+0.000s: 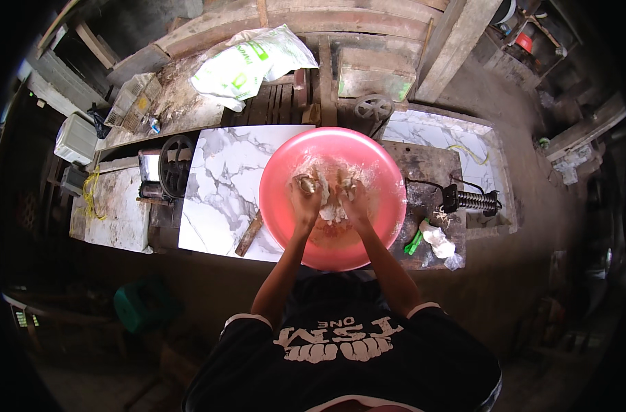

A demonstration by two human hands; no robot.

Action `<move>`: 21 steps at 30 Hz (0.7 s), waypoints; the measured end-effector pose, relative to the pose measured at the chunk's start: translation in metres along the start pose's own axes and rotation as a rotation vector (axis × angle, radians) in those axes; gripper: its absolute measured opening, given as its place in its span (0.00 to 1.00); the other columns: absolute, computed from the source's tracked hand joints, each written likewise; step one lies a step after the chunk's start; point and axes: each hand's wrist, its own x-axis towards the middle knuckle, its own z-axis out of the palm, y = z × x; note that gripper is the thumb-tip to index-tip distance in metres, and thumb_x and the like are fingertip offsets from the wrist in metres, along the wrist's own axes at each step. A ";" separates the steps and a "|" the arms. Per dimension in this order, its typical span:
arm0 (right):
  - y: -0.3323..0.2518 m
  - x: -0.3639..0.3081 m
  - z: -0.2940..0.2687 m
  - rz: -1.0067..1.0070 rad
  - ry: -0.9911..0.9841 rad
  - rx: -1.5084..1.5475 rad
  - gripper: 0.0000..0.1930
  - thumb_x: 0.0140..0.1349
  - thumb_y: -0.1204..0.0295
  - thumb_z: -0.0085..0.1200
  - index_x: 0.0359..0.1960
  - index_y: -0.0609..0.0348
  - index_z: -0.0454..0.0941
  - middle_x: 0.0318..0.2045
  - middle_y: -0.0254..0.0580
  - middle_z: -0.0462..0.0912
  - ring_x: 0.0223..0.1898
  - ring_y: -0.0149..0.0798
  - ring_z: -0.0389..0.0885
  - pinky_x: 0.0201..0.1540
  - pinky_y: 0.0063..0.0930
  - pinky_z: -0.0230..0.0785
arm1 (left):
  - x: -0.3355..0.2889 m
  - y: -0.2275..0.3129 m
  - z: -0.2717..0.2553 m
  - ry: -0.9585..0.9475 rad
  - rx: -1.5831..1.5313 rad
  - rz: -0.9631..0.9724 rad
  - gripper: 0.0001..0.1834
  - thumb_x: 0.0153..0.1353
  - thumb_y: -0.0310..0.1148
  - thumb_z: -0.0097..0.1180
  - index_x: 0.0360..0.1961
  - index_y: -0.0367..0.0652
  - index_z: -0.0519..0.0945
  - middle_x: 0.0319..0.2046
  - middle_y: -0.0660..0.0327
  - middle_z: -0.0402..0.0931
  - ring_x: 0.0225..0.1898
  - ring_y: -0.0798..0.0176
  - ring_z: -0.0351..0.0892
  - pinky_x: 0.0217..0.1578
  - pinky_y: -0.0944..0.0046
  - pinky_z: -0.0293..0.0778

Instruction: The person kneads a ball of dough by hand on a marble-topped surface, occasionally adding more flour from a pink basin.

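Observation:
A wide pink plastic basin (387, 240) stands in front of me, its inner wall dusted with flour. Inside it, crumbly pale dough (332, 211) lies between and under my hands. My left hand (306, 198) is closed round some of the dough, fingers curled and coated with it. Close beside it, my right hand (354, 198) also grips dough, its fingers bent inward. Part of the fingers of both hands is hidden by the dough and by the backs of the hands.
Left of the basin, a marble-patterned slab (220, 178) carries a wooden strip (249, 235). Beyond it stands a machine with a dark handwheel (176, 167). Rightward are a ridged metal roller (479, 201), a green-handled tool (414, 243) and crumpled white plastic (438, 239). A white sack (248, 63) lies behind.

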 end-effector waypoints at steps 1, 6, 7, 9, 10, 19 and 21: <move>0.011 0.004 -0.006 0.002 0.014 -0.002 0.22 0.50 0.72 0.45 0.48 0.65 0.61 0.51 0.57 0.59 0.51 0.48 0.61 0.50 0.32 0.56 | -0.004 0.019 0.000 -0.058 0.102 -0.012 0.22 0.41 0.28 0.57 0.40 0.34 0.66 0.38 0.45 0.66 0.41 0.47 0.67 0.41 0.57 0.63; -0.023 -0.003 -0.040 -0.310 -0.370 -0.308 0.14 0.46 0.78 0.47 0.38 0.66 0.67 0.40 0.61 0.68 0.42 0.55 0.69 0.42 0.36 0.63 | -0.013 0.047 -0.011 -0.246 -0.259 -0.316 0.24 0.41 0.27 0.55 0.43 0.35 0.65 0.36 0.45 0.67 0.39 0.46 0.68 0.40 0.55 0.64; -0.027 -0.007 -0.045 -0.306 -0.372 -0.311 0.14 0.46 0.78 0.47 0.38 0.66 0.67 0.40 0.61 0.68 0.42 0.55 0.69 0.42 0.36 0.63 | -0.015 0.034 -0.006 -0.345 -0.032 -0.121 0.24 0.42 0.28 0.54 0.43 0.35 0.64 0.37 0.45 0.66 0.40 0.46 0.66 0.40 0.55 0.64; -0.030 -0.014 -0.057 -0.329 -0.256 -0.355 0.13 0.46 0.78 0.49 0.35 0.65 0.67 0.35 0.57 0.71 0.35 0.55 0.72 0.37 0.37 0.65 | -0.021 0.022 0.004 -0.454 0.189 0.075 0.25 0.42 0.28 0.54 0.44 0.35 0.64 0.39 0.45 0.65 0.41 0.46 0.64 0.41 0.55 0.63; -0.026 -0.014 -0.062 -0.124 -0.307 -0.396 0.16 0.47 0.75 0.51 0.39 0.63 0.67 0.36 0.54 0.72 0.34 0.55 0.72 0.35 0.38 0.66 | -0.027 0.017 0.008 -0.460 0.294 0.108 0.25 0.43 0.29 0.54 0.44 0.35 0.63 0.41 0.44 0.62 0.44 0.45 0.61 0.42 0.55 0.61; -0.032 -0.015 -0.046 -0.378 -0.111 -0.517 0.22 0.49 0.62 0.50 0.47 0.53 0.63 0.52 0.46 0.59 0.45 0.47 0.68 0.42 0.36 0.64 | -0.045 -0.016 0.021 -0.278 0.542 0.298 0.25 0.48 0.36 0.47 0.48 0.38 0.62 0.49 0.49 0.57 0.51 0.44 0.53 0.51 0.52 0.52; -0.052 -0.016 -0.036 -0.256 -0.213 -0.349 0.22 0.49 0.61 0.50 0.45 0.52 0.64 0.53 0.46 0.56 0.45 0.47 0.68 0.44 0.36 0.62 | -0.048 -0.018 0.021 -0.313 0.490 0.116 0.24 0.50 0.36 0.42 0.49 0.39 0.62 0.49 0.50 0.60 0.50 0.45 0.55 0.50 0.51 0.53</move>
